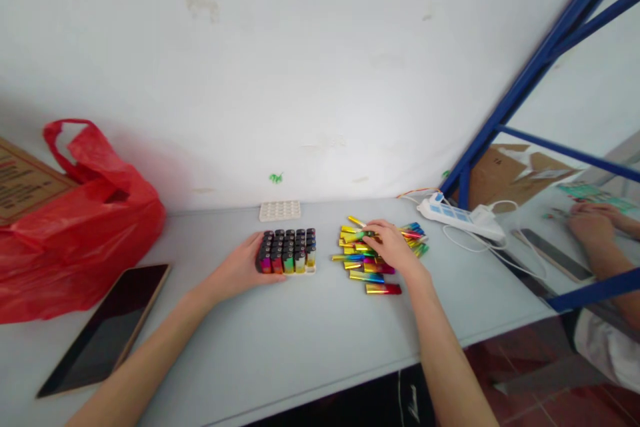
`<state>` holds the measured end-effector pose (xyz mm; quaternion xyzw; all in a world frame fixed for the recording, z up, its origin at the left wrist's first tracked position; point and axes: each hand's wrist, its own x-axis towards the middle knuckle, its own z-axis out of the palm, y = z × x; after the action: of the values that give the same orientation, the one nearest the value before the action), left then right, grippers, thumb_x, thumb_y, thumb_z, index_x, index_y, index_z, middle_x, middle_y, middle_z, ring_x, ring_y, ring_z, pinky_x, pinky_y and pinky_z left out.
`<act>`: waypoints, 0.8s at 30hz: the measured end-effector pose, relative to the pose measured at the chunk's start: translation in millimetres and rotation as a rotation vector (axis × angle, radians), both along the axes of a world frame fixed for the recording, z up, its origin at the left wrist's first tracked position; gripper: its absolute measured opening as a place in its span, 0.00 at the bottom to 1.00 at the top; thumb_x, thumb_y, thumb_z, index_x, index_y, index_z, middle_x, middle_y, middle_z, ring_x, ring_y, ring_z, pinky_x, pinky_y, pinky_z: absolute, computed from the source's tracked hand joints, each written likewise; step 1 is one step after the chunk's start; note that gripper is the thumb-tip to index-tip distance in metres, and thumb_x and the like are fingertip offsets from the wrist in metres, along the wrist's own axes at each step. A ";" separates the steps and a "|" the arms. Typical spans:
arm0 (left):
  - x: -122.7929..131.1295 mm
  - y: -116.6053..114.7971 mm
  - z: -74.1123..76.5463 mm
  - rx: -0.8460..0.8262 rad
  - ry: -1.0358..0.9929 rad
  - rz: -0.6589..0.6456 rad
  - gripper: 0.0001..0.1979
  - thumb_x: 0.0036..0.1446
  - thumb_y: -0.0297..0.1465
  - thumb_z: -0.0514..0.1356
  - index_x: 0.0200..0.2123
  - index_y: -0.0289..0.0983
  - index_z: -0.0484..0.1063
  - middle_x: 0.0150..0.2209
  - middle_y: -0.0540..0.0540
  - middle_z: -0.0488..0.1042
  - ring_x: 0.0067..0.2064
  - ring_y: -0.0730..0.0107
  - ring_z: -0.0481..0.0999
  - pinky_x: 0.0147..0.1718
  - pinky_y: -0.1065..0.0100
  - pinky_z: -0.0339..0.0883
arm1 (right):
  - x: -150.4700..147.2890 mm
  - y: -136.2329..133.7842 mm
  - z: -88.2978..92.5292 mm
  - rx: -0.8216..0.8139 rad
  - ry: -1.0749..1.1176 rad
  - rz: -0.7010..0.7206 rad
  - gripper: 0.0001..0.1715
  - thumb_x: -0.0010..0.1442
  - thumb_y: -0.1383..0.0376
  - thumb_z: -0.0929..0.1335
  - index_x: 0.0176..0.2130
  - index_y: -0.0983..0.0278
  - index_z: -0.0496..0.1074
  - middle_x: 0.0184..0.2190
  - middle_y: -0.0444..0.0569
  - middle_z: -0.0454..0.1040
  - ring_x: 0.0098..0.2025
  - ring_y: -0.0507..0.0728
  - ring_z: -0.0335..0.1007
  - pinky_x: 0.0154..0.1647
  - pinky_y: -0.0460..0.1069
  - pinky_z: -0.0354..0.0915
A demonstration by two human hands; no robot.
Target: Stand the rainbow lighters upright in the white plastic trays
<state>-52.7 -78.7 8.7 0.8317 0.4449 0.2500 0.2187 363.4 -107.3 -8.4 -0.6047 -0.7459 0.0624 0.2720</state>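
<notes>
My left hand [246, 268] is wrapped around the left side of a tray packed with lighters [288, 252]. These lighters stand upright in rows, with black tops and coloured bodies; one spot at the front right corner of the white tray [311, 270] shows no lighter. To the right lies a loose pile of shiny metallic sleeves [373, 267], gold fading into red, blue or green. Over the pile, my right hand [393, 245] has its fingers curled, with the fingertips on a gold-green sleeve [355, 236]. The palm hides part of the pile.
A white dimpled tray [280, 211] rests near the wall. On the left are a red plastic bag [115, 227], a cardboard box [30, 180] and a dark tablet [107, 327]. A power strip [463, 219] with cables lies right, beside a blue frame [520, 90]; beyond it, another person's hands [595, 220].
</notes>
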 end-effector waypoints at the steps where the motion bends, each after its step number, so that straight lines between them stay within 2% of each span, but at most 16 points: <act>1: 0.3 -0.3 0.6 0.000 -0.003 -0.004 0.40 0.46 0.53 0.77 0.57 0.39 0.75 0.56 0.38 0.83 0.57 0.42 0.84 0.60 0.47 0.79 | 1.0 0.4 -0.1 -0.002 0.004 -0.007 0.11 0.70 0.64 0.73 0.51 0.61 0.84 0.55 0.58 0.81 0.55 0.65 0.80 0.64 0.62 0.71; 8: 1.2 -2.3 2.2 -0.010 -0.017 -0.010 0.39 0.47 0.52 0.77 0.56 0.37 0.76 0.56 0.39 0.82 0.56 0.43 0.84 0.61 0.48 0.79 | 0.2 -3.6 8.5 0.030 0.160 0.037 0.07 0.68 0.61 0.73 0.46 0.60 0.77 0.51 0.56 0.81 0.56 0.66 0.78 0.63 0.62 0.71; 11: 2.1 -3.4 3.1 -0.019 -0.028 -0.004 0.39 0.46 0.51 0.78 0.56 0.37 0.76 0.56 0.39 0.82 0.57 0.43 0.83 0.64 0.49 0.77 | -12.4 -4.6 14.7 0.065 0.381 -0.007 0.16 0.68 0.51 0.74 0.46 0.60 0.78 0.46 0.55 0.83 0.51 0.66 0.80 0.60 0.63 0.72; 13: 2.6 -3.9 3.8 -0.025 -0.033 -0.003 0.40 0.45 0.51 0.78 0.57 0.37 0.76 0.56 0.38 0.82 0.58 0.43 0.83 0.64 0.49 0.77 | -26.0 -4.0 17.2 0.053 0.597 -0.046 0.25 0.63 0.44 0.76 0.45 0.60 0.78 0.44 0.54 0.84 0.48 0.65 0.81 0.58 0.63 0.74; 17: 2.3 -4.4 3.8 -0.023 -0.039 -0.013 0.41 0.46 0.52 0.78 0.58 0.37 0.75 0.57 0.37 0.82 0.59 0.42 0.83 0.62 0.48 0.78 | -59.0 -5.6 20.4 -0.061 1.017 -0.051 0.34 0.53 0.38 0.81 0.45 0.61 0.80 0.42 0.51 0.84 0.46 0.63 0.81 0.52 0.59 0.78; 20: 1.3 -3.7 1.3 -0.026 -0.039 -0.031 0.43 0.47 0.54 0.78 0.60 0.38 0.74 0.58 0.37 0.81 0.60 0.42 0.82 0.64 0.48 0.76 | -82.7 -13.5 27.0 -0.186 1.219 0.026 0.34 0.54 0.38 0.80 0.46 0.59 0.78 0.43 0.50 0.83 0.43 0.60 0.81 0.46 0.55 0.78; 22: 0.4 -2.6 -1.6 -0.021 -0.036 -0.036 0.44 0.47 0.55 0.79 0.61 0.39 0.73 0.59 0.38 0.80 0.61 0.42 0.81 0.64 0.48 0.76 | -95.4 -20.6 33.4 -0.289 1.283 0.109 0.32 0.58 0.37 0.78 0.46 0.57 0.74 0.40 0.48 0.82 0.36 0.57 0.78 0.39 0.53 0.77; 24: -0.7 -1.2 -4.7 -0.002 -0.039 -0.030 0.46 0.45 0.56 0.79 0.62 0.39 0.73 0.60 0.37 0.79 0.63 0.41 0.80 0.66 0.47 0.75 | -104.6 -26.5 38.8 -0.394 1.288 0.178 0.32 0.62 0.35 0.74 0.47 0.55 0.69 0.31 0.41 0.77 0.25 0.53 0.68 0.30 0.50 0.72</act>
<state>-53.4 -79.9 4.1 0.8331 0.4283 0.2623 0.2318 258.8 -133.9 30.4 -0.4214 -0.4569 0.5671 0.5404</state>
